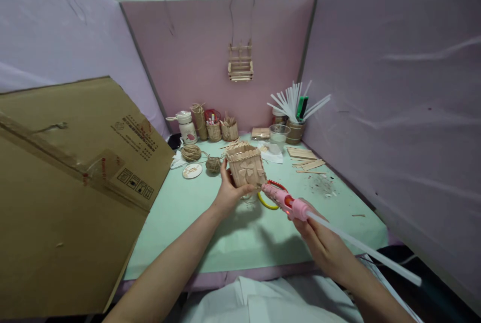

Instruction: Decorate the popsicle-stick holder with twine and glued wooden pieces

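My left hand (231, 190) grips a small wooden-stick pot (246, 165) by its left side and bottom, holding it tilted above the table. Flower-like petal shapes show on the pot's front. In my right hand (313, 225) is a pink hot glue gun (281, 197), its nozzle at the lower right edge of the pot; whether it touches I cannot tell. A long white glue stick (368, 248) sticks out of the gun's rear. Just behind the nozzle, red-and-yellow-handled scissors (267, 203) lie on the table, partly hidden.
A large cardboard box (75, 188) leans in from the left. Twine balls (191, 152) and a white lid (192, 171) lie left of the pot. Wooden sticks (306, 157) lie at right, near a bucket (295, 132) of glue sticks. A stick-built swing (240, 65) hangs behind.
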A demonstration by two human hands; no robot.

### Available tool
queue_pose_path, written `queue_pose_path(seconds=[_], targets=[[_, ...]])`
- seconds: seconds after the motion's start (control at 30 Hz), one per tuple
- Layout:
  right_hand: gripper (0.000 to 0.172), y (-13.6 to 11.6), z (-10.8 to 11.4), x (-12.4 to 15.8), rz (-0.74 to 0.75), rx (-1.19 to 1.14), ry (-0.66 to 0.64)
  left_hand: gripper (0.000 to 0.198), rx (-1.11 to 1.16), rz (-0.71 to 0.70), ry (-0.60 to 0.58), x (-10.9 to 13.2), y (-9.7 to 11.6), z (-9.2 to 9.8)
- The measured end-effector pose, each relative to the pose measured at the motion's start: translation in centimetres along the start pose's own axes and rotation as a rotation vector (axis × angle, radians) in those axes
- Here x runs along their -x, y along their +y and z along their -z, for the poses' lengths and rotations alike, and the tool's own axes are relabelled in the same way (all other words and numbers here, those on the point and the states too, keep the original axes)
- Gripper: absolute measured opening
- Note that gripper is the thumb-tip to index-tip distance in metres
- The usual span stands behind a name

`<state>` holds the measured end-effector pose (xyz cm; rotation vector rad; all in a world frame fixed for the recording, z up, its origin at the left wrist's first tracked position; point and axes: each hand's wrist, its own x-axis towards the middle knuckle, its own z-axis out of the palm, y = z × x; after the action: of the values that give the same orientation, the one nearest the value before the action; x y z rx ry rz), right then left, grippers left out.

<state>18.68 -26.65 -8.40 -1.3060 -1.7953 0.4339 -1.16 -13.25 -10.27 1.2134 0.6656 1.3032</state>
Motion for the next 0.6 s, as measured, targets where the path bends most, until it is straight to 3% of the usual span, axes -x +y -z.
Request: queue_pose_path(seconds=[0.13, 0.23, 0.5, 0.6], targets=[[0.034, -1.1, 0.2, -0.1, 0.01, 0.04, 0.002, 0.129, -0.019, -0.025, 0.03, -0.1, -0.1, 0.0], [0.034, -0.3, 1.0, -0.1, -0.04, 0.15, 0.048, 0.127, 0.037, -0.009, 0.033, -0.2, -0.5, 0.2], [0.034, 10.0, 2.2, 0.2, -0.106, 0.821, 0.084, 0.125, 0.185, 0.086, 0.056, -0.3, -0.2, -0.1], [0.029, 11.8, 2.2, 0.4, -0.163, 0.98, 0.019, 0.126, 0.185, 0.106, 0.068, -0.2, 0.2, -0.3]])
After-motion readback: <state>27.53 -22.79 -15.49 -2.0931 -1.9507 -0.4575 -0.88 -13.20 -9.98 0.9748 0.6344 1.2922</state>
